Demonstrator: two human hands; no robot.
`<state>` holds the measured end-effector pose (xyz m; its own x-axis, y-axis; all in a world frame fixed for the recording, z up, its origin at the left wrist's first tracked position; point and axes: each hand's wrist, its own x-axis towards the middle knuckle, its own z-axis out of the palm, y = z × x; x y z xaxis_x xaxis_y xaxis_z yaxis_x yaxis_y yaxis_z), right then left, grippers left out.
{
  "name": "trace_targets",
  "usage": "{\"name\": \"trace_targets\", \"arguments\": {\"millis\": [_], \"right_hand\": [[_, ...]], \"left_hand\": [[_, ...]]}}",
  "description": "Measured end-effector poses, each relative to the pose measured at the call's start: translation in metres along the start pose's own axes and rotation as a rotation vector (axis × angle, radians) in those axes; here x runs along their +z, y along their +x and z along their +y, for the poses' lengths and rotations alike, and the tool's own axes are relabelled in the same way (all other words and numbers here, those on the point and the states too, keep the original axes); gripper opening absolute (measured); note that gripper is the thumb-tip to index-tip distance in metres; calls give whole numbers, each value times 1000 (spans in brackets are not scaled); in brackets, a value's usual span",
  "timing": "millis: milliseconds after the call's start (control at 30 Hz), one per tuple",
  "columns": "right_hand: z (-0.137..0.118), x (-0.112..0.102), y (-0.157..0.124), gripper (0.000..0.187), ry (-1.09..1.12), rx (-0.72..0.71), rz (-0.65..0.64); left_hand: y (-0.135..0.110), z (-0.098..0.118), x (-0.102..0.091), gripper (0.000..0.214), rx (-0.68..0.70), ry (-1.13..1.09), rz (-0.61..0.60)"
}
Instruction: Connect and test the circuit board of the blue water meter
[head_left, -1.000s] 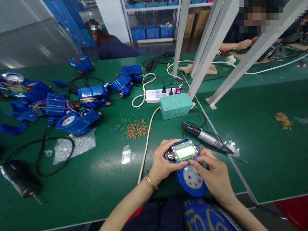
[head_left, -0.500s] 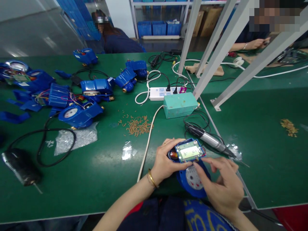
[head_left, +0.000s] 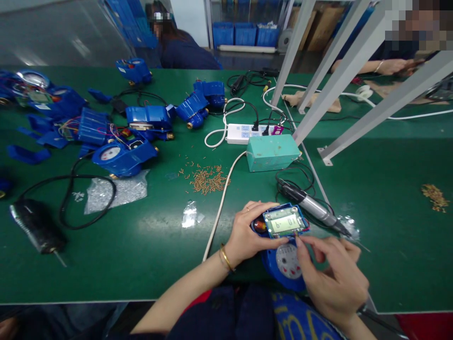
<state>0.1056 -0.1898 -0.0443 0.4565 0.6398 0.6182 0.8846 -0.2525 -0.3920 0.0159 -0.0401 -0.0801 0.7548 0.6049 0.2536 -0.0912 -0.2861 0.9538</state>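
Observation:
A blue water meter with a round grey dial is in front of my body at the table's near side. Its upper box is uncovered and holds a circuit board with a lit display. My left hand clasps that box from the left, thumb along its lower edge and fingers behind it. At the board's lower right edge, my right hand has thumb and index fingertip pinched together. Whatever small thing lies between those fingertips is too hidden to name. A brown cylindrical part shows beside the board.
Brass screws lie in a loose pile ahead. An electric screwdriver rests right of the meter, another far left. Behind stand a green box, a power strip and metal posts. Several blue meters crowd the left.
My right thumb and index finger have closed together at the board's lower edge, shifting slightly right. My left hand keeps its grip on the water meter. The whole view has shifted a little.

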Motion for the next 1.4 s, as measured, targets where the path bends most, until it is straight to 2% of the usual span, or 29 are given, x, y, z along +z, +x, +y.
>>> {"name": "trace_targets", "arguments": {"millis": [333,533,1067,1133,1267,1400], "right_hand": [[0,4,1,8,-10,-49,30],[1,-2,4,8,-125,-203,-21],[-3,8,-3,18,-170,-227,88],[-3,11,-4,16,-171,-171,113],[-4,17,-10,14,-136,46,159],[-2,22,-16,9,51,282,126]], "left_hand": [[0,-1,2,60,6,-5,12],[-1,-3,2,62,37,-7,21],[-3,-3,6,61,23,4,64],[-3,-3,5,59,28,2,62],[-4,-4,5,59,15,-9,54],[-4,-4,4,60,-2,-27,38]]}}
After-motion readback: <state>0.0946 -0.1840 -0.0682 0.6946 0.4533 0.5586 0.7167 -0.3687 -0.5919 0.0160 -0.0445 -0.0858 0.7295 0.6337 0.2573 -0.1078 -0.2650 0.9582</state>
